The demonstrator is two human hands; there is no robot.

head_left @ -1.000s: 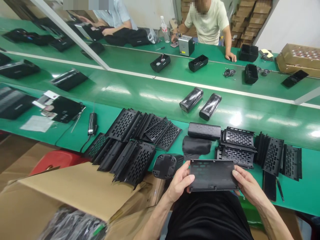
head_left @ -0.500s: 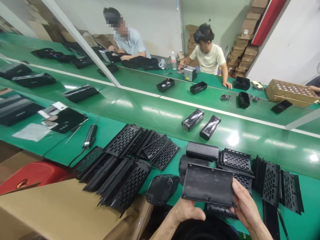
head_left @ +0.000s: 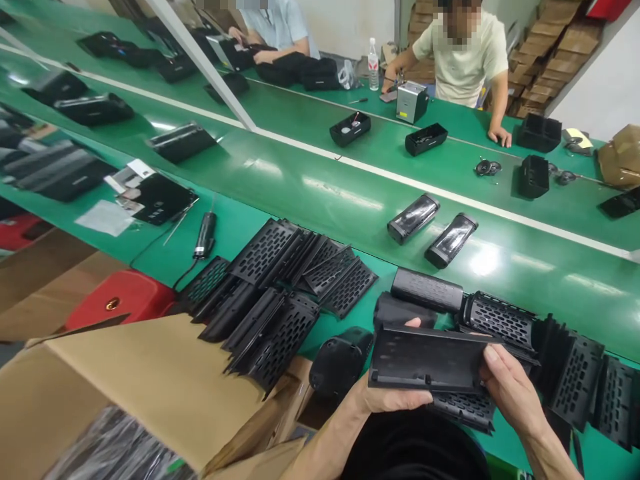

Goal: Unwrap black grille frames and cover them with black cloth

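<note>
Black panel (head_left: pixel 430 360) is in both hands at the person's front; clock runs from it, 12 pointing away. Just changed: left hand (head_left: pixel 387 400) goes from loose with thumb out to cradling it from below, thumb along the near edge, one fingertip over the far edge; rest of the fingers hidden. Right hand (head_left: pixel 515 387) keeps pinching the right end, thumb on top. Panel has tipped, too, looks narrower. I read that as firmer support and a turn in hand; not set down.

Counts: held panel, 1. Glossy housings (head_left: pixel 433 230), 2, side by side at 12. Slotted housing (head_left: pixel 427 291), 1, nearer at 12. Round-ended housing (head_left: pixel 335 367), 1, at 9. Corded driver (head_left: pixel 204 237), 1, at 10. Water bottle (head_left: pixel 373 67), 1, far off near 12. Co-workers, 2, across. Slotted panels: left pile (head_left: pixel 285 340) at 10, right pile (head_left: pixel 583 377) at 3; too overlapped to count.
</note>
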